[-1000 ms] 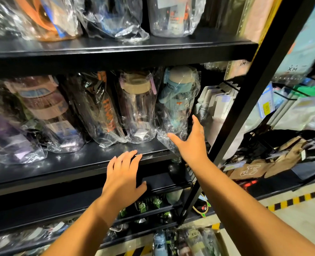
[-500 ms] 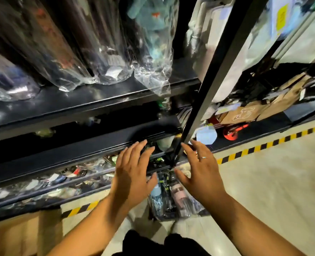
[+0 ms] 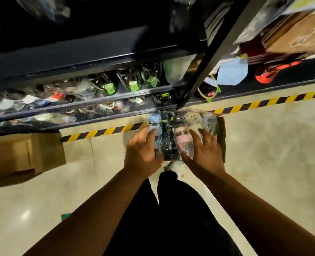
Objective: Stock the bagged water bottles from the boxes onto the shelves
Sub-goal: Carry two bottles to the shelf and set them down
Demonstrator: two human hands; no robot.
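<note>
An open cardboard box point(image 3: 221, 137) on the floor holds several water bottles in clear bags point(image 3: 179, 139): a blue one at the left, a dark one in the middle, a pink one to its right. My left hand point(image 3: 142, 154) reaches down over the box's left side, fingers spread and loosely bent beside the blue bottle. My right hand point(image 3: 204, 152), a ring on one finger, hovers over the right side with fingers spread near the pink bottle. Neither hand plainly grips anything. The black shelf unit point(image 3: 97, 58) rises just behind the box.
The lower shelves point(image 3: 105, 100) are crowded with bagged goods with green tags. A black upright post point(image 3: 208, 58) stands behind the box. Yellow-black floor tape point(image 3: 101, 131) runs along the shelf's foot. A larger cardboard box point(image 3: 23, 154) sits at the left. My dark trouser legs are below.
My view has tipped from the middle shelf down to the floor. Both hands have dropped from the shelf edge to the box of bagged bottles.
</note>
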